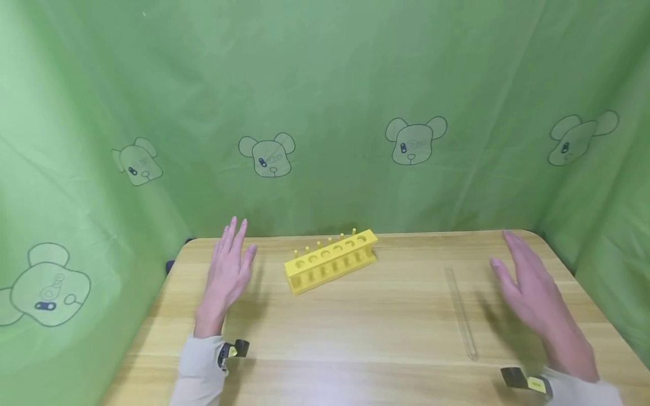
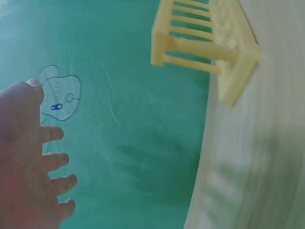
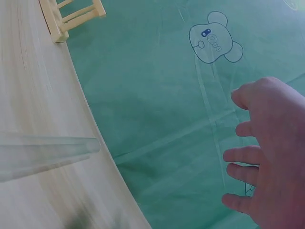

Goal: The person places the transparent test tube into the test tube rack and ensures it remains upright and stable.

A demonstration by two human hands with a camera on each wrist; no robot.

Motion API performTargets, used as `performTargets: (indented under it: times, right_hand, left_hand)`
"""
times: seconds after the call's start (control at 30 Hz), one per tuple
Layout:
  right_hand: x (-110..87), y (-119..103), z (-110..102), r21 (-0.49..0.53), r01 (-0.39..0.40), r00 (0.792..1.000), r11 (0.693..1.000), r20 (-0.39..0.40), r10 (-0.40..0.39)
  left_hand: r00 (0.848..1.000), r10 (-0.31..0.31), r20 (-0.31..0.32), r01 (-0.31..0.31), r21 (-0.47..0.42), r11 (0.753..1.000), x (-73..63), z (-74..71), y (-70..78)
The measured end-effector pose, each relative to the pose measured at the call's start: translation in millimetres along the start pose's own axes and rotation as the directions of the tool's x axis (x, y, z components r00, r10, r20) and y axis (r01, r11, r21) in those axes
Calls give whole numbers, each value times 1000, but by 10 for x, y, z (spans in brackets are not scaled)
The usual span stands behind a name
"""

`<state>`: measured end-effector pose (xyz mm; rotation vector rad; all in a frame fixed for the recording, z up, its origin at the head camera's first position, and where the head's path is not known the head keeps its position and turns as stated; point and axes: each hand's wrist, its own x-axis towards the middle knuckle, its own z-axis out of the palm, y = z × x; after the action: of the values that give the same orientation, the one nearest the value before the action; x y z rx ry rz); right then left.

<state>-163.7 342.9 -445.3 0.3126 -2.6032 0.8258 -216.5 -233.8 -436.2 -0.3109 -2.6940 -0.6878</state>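
Note:
A yellow test tube rack with a row of round holes and small pegs along its back stands at the middle of the table, angled, with no tube in it. To its right a clear glass test tube lies on the wood. My left hand, fingers straight, hovers left of the rack and holds nothing. On the far side, my right hand is raised to the right of the tube, fingers extended, apart from it. The left wrist view shows the rack beyond the hand; the right wrist view shows the tube.
The wooden table has rounded far corners. A green curtain printed with bear heads hangs behind it and on both sides, close to the table's edges. Dark straps circle both wrists over pale sleeves.

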Motion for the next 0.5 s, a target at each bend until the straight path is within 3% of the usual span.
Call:
performTargets:
  times: [0.3, 0.5]
  right_hand:
    - [-50, 9, 65, 34, 0, 1000, 999, -12, 1]
    - [-82, 24, 141, 27, -21, 1000, 999, 19, 20]
  left_hand:
    - [999, 14, -33, -18, -119, 993, -109, 94, 164]
    - [999, 35, -42, -42, -169, 985, -140, 254, 158]
